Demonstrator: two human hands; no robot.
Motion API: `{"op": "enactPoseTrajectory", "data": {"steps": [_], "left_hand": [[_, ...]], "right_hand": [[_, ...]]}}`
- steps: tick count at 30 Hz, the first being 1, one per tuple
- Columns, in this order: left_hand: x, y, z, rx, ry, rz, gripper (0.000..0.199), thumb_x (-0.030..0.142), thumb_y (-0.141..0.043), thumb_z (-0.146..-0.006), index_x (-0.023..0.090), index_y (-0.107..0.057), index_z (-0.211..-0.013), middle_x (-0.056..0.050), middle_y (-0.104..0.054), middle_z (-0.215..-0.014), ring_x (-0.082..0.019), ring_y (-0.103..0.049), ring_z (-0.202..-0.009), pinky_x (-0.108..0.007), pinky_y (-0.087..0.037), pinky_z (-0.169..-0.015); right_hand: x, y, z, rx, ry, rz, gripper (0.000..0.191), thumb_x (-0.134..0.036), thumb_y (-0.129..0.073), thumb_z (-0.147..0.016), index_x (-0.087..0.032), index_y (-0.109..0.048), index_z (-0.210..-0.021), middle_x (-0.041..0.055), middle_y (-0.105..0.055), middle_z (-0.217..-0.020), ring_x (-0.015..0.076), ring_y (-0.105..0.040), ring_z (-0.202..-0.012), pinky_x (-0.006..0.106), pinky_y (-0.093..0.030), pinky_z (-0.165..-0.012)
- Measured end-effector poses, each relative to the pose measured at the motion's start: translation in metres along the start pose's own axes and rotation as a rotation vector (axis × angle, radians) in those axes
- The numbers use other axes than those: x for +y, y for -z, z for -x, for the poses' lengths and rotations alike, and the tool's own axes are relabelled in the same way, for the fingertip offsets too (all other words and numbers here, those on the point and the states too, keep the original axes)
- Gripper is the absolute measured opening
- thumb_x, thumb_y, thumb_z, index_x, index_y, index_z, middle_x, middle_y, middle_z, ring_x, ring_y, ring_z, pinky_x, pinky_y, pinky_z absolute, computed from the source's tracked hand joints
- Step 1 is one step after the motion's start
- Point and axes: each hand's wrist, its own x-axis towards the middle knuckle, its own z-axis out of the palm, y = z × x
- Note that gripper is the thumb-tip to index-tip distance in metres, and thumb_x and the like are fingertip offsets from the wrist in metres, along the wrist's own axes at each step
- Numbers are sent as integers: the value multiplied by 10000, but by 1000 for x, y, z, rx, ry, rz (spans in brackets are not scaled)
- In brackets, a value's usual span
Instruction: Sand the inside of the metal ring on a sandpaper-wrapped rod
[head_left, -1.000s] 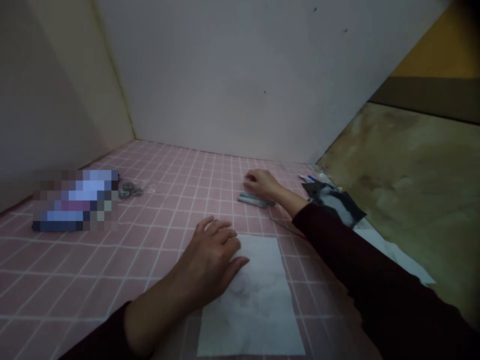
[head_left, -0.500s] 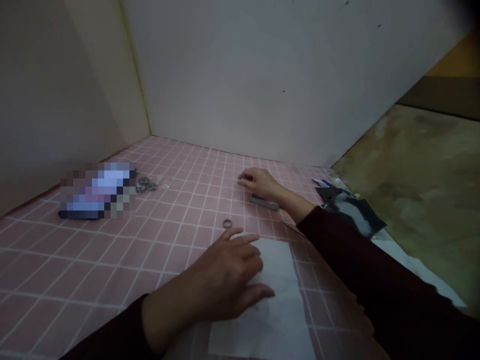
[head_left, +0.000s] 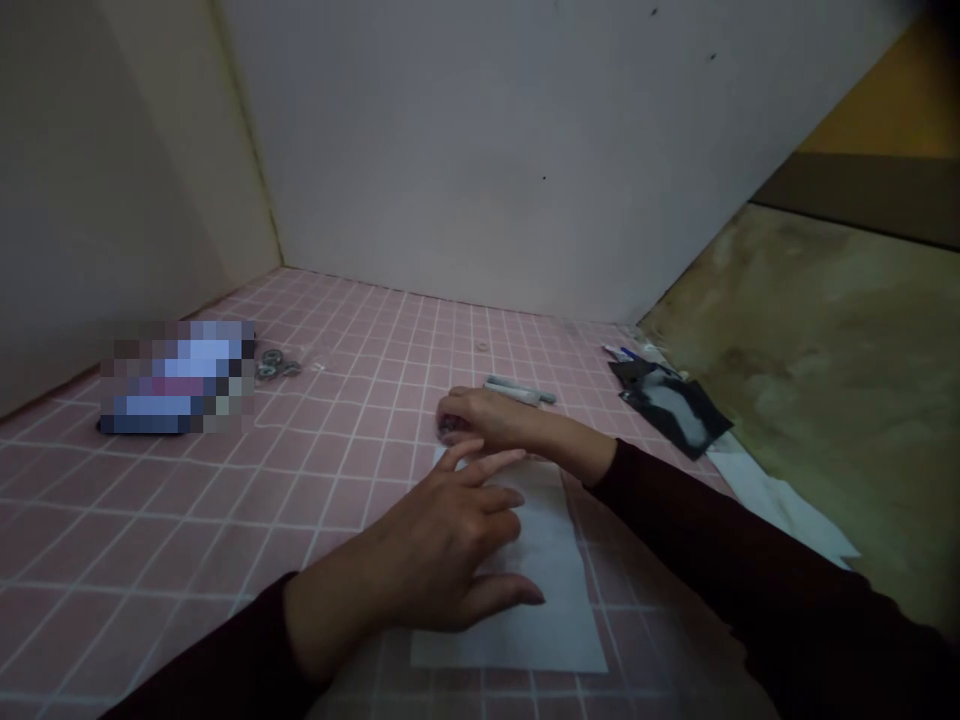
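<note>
My right hand (head_left: pixel 487 420) lies on the pink grid mat (head_left: pixel 337 480) with its fingertips closed around a small metal ring (head_left: pixel 450 428), which is mostly hidden by them. Just below, my left hand (head_left: pixel 442 540) rests with spread fingers on a white paper sheet (head_left: pixel 540 610) and holds nothing. Beyond my right hand lies a grey metal cylindrical tool (head_left: pixel 521 392). My hands are close together but do not appear to touch.
Several metal rings (head_left: pixel 270 365) lie by a pixelated blue-and-white object (head_left: pixel 176 378) at left. A black pouch (head_left: pixel 671 405), pens (head_left: pixel 622 352) and white paper (head_left: pixel 780 505) sit at right. White walls (head_left: pixel 525 160) bound the far and left sides.
My right hand has moved from the grey tool toward me and onto the ring, which lay loose on the mat before. My left hand has stayed on the paper.
</note>
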Motion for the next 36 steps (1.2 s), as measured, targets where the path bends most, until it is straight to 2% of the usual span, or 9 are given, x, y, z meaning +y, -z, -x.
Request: {"op": "enactPoseTrajectory", "data": {"steps": [6, 9, 12, 16, 20, 24, 27, 32, 36], "left_hand": [[2, 0, -1, -19, -5, -72, 346, 513, -583, -830, 178, -668, -849, -59, -593, -1298, -339, -266, -1387, -571, -118, -1132], [5, -2, -1, -35, -25, -88, 338, 514, -610, -809, 181, -665, -823, -61, -555, -1343, -338, -279, -1381, -586, -115, -1133], [10, -5, -1, -85, -64, -85, 328, 514, -600, -817, 190, -653, -823, -51, -551, -1346, -313, -301, -1375, -571, -102, -1144], [15, -6, -2, -105, -76, -103, 295, 479, -587, -841, 189, -640, -833, -55, -543, -1357, -300, -246, -1403, -560, -91, -1147], [15, -8, -2, -104, -83, -98, 282, 473, -607, -828, 193, -640, -840, -63, -578, -1313, -295, -303, -1377, -546, -78, -1157], [15, -14, -1, -131, -71, -70, 272, 471, -664, -778, 200, -644, -795, -46, -702, -1026, -276, -490, -1217, -521, -86, -1168], [16, -18, -1, -124, -65, -46, 265, 469, -680, -762, 207, -645, -769, -10, -695, -793, -246, -557, -1104, -492, -85, -1179], [18, -21, 0, -148, -48, -34, 270, 470, -710, -724, 209, -640, -738, -14, -682, -788, -266, -564, -1091, -479, -105, -1176], [17, -22, 1, -182, -30, -29, 281, 491, -688, -739, 216, -632, -728, -1, -663, -719, -254, -611, -968, -486, -95, -1175]], "right_hand": [[-4, 23, 44, 138, -77, -251, 198, -340, -482, -910, -153, -545, -932, 21, -578, -804, 125, -566, -732, 256, -462, -669], [-11, 19, 77, 185, -141, -614, 159, -324, -553, -886, -166, -566, -899, 3, -567, -757, 122, -562, -692, 268, -463, -672], [-15, 9, 100, 245, -183, -767, 128, -305, -624, -847, -182, -608, -882, 8, -563, -758, 132, -551, -688, 275, -449, -666], [-17, 2, 115, 322, -186, -792, 76, -263, -636, -842, -195, -628, -873, 16, -571, -763, 133, -545, -694, 269, -445, -666], [-25, -2, 121, 243, -174, -817, 126, -262, -641, -837, -172, -613, -920, 21, -591, -792, 124, -558, -728, 252, -461, -674], [-38, -10, 120, 194, -182, -768, 188, -244, -665, -815, -172, -601, -977, -2, -564, -803, 98, -554, -722, 218, -473, -654], [-43, -16, 118, 161, -176, -741, 193, -231, -649, -828, -183, -590, -1006, 7, -606, -846, 109, -598, -773, 221, -488, -679], [-45, -20, 117, 212, -105, -617, 153, -193, -655, -817, -181, -615, -965, 15, -619, -881, 112, -624, -792, 228, -504, -722], [-46, -21, 116, 235, -75, -541, 139, -195, -655, -818, -184, -626, -953, 16, -628, -867, 115, -633, -781, 236, -517, -731]]}}
